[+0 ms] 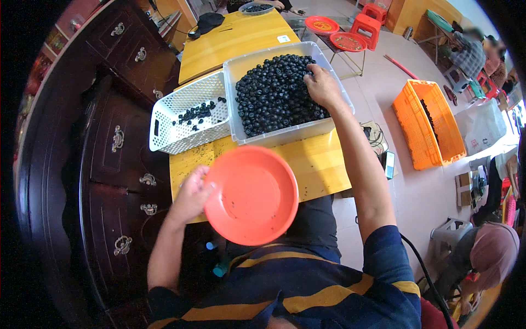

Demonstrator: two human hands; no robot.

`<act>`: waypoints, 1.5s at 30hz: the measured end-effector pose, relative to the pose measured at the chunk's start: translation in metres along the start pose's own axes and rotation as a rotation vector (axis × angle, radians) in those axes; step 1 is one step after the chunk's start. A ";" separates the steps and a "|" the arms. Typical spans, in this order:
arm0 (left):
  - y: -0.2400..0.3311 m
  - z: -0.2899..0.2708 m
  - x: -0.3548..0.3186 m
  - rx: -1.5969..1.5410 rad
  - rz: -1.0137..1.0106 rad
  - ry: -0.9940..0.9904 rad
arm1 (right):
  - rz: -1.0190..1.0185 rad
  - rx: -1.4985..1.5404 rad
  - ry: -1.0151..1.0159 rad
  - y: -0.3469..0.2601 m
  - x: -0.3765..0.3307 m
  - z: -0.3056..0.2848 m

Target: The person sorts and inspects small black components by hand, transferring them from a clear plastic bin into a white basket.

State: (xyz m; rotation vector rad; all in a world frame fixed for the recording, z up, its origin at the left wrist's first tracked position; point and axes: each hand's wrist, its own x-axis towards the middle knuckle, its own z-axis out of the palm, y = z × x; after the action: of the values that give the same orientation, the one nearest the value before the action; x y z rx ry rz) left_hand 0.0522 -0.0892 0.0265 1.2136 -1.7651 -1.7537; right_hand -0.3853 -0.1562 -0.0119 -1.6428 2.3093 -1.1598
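My left hand (193, 194) grips the left rim of a shallow orange-red plastic basin (255, 194), tilted in front of me, with a few dark specks inside. A clear plastic bin (290, 131) holds a heap of small round dark pieces (279, 93), like berries or beads. At the heap's right side, my right hand (322, 85) is closed, its fingertips partly hidden; whatever they hold does not show. Beside the bin, on its left, a white perforated basket (189, 140) contains some similar dark pieces (194, 113).
The yellow table (315, 175) has dark crumbs on its near part. Dark wooden drawers (126, 159) stand close on the left. An orange crate (419, 131) sits on the floor at right. Red trays (348, 42) lie beyond the table; people sit on the far right and lower right.
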 end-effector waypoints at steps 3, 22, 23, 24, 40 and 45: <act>0.047 -0.024 0.006 -0.014 0.203 0.130 | 0.015 -0.026 -0.043 -0.003 0.015 0.010; 0.155 -0.025 0.193 1.212 0.398 0.579 | 0.280 -0.167 -0.209 0.003 0.054 0.040; 0.153 -0.019 0.197 1.215 0.392 0.586 | 0.263 -0.147 -0.187 0.003 0.053 0.039; 0.148 -0.014 0.198 1.178 0.368 0.588 | 0.267 -0.148 -0.184 0.003 0.052 0.039; 0.062 0.070 0.256 0.266 0.159 0.326 | 0.266 0.000 -0.210 -0.037 0.032 0.048; 0.060 0.079 0.254 0.034 0.141 0.233 | 0.043 -0.050 -0.235 -0.051 0.015 0.050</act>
State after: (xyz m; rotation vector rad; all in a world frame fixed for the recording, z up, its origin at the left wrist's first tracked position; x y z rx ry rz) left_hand -0.1694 -0.2445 -0.0061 1.2198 -1.7049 -1.4464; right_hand -0.3285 -0.2024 -0.0104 -1.6378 2.2298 -0.8565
